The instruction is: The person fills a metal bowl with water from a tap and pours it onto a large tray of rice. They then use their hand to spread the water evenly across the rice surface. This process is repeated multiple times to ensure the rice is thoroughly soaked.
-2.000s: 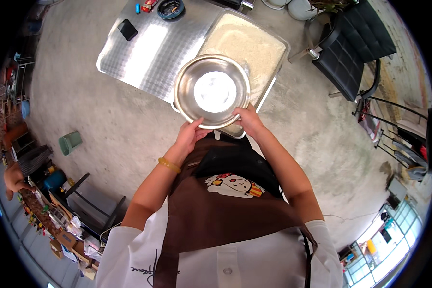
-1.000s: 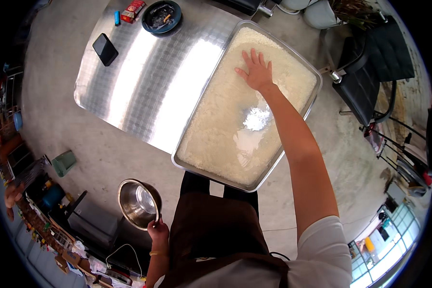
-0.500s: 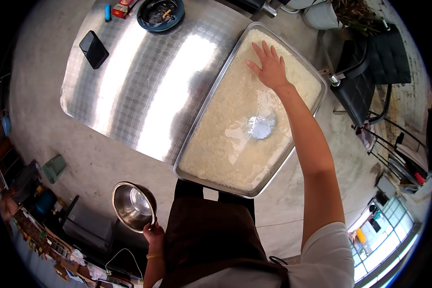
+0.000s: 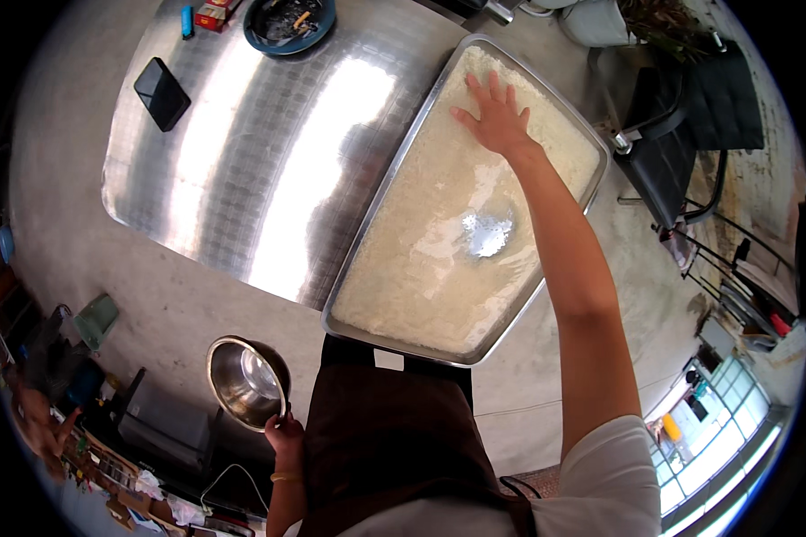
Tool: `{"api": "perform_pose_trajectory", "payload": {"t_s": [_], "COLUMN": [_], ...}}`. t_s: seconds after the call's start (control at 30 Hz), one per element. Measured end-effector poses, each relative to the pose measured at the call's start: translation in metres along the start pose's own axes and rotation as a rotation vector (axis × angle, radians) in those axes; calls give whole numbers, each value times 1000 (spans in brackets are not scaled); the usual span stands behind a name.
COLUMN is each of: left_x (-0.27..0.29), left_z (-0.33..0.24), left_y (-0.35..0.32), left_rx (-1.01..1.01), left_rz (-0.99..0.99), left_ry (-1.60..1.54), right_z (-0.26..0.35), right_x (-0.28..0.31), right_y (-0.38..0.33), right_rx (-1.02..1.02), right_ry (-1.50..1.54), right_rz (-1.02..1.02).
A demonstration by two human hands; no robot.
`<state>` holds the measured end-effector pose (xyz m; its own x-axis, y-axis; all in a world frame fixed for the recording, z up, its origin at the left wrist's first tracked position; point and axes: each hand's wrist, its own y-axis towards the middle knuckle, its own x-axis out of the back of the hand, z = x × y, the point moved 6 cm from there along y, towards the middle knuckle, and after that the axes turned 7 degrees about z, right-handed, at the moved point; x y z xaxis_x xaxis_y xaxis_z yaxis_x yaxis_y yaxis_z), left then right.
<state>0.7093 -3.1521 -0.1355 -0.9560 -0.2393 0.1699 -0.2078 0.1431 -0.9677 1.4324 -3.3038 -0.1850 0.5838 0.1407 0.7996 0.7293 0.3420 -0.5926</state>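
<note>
Metal tray: beside the table, filled with pale grain that has a glossy, wet-looking surface; what supports it underneath cannot be told.
Right hand: open, fingers spread, palm down toward the tray's far end, on or just above the grain; how firmly it presses cannot be told.
Left hand: fingers closed on the rim of a bowl, left of the tray's near end and apart from it.
Bowl grip: at one side of the rim only, so the bowl could swing or drop if the fingers loosen.
Grain level: a hard sideways push could heap it and send some over the tray's rim.
Wet shine: if this is liquid, a sudden press or a knock could slosh it past the tray's near edge.
Phone and ashtray: on the table, left of the tray; splashes might wet the phone, and a jolt might carry ash into the grain.
</note>
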Motion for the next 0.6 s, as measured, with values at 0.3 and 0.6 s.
{"api": "perform_pose_trajectory", "payload": {"t_s": [0.3,0.6], "left_x": [-5,-8], "left_z": [-5,-7], "left_y": [-3,0], "left_rx": [-23,4], "left_rz": [-30,37], "left_ry": [84,160], "right_z": [-42,-104], "right_x": [-25,-32], "right_y": [-51,-77], "right_rx": [-27,-111], "right_ry": [7,104], "right_rz": [-150,-185]}}
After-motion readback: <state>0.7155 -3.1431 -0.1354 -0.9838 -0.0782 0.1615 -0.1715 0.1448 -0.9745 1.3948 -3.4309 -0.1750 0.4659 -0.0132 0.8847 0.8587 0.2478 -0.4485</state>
